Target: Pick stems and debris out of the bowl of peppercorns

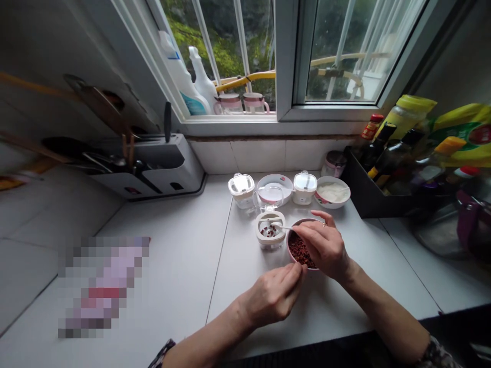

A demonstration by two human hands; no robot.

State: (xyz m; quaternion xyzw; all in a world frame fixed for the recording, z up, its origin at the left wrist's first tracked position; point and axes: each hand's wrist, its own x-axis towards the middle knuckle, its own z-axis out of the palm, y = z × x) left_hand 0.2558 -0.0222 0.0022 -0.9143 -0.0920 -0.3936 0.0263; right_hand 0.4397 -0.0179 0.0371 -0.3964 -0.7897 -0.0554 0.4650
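Between the thumb and fingers of my right hand (326, 248) is a small white spoon (287, 228), its far end over the open top of a clear seasoning jar (271, 244). A few dark red bits lie inside that jar, and its clear lid (268, 197) stands tipped up at the back. To the jar's right is a pink-rimmed bowl (288, 250) holding dark red-brown grains that look like Sichuan peppercorns. My left hand (274, 292) is closed, with its fingertips pinched at the bowl's near rim. The right hand covers part of the bowl.
Behind stand two lidded jars (241, 190) (305, 188), a bowl of white powder (333, 193) and another white bowl (282, 181). A dark bottle rack (355, 189) is at right; a grey utensil holder (164, 179) is at left. A blurred-out packet (111, 286) lies left.
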